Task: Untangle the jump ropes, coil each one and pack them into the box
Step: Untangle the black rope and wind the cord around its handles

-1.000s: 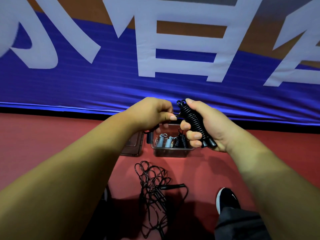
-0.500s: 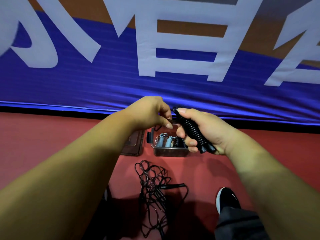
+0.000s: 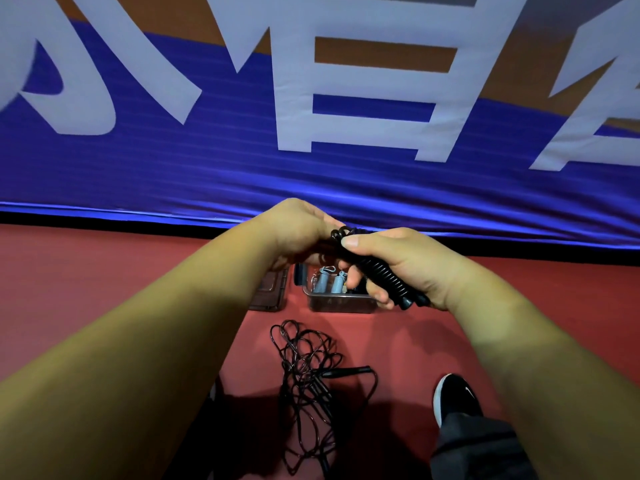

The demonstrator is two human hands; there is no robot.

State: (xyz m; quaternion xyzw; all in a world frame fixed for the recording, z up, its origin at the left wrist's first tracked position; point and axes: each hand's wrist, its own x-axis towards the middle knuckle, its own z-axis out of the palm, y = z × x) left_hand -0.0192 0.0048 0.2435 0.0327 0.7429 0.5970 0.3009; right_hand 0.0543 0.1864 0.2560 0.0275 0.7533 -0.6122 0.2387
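Note:
My right hand grips a black jump rope wound tightly round its handles, held slanting above the box. My left hand meets it at the upper end, fingers curled on the rope's loose end there. Below the hands, a clear plastic box on the red floor holds two grey coiled ropes and something black. A tangled black jump rope lies on the floor nearer me, one handle pointing right.
The box's lid lies left of the box. A blue banner with white characters stands behind. My black shoe and dark trouser leg are at lower right.
Both hands have come closer together and dropped slightly. The wound rope in my right hand has tilted flatter, and my left hand now closes over its upper end.

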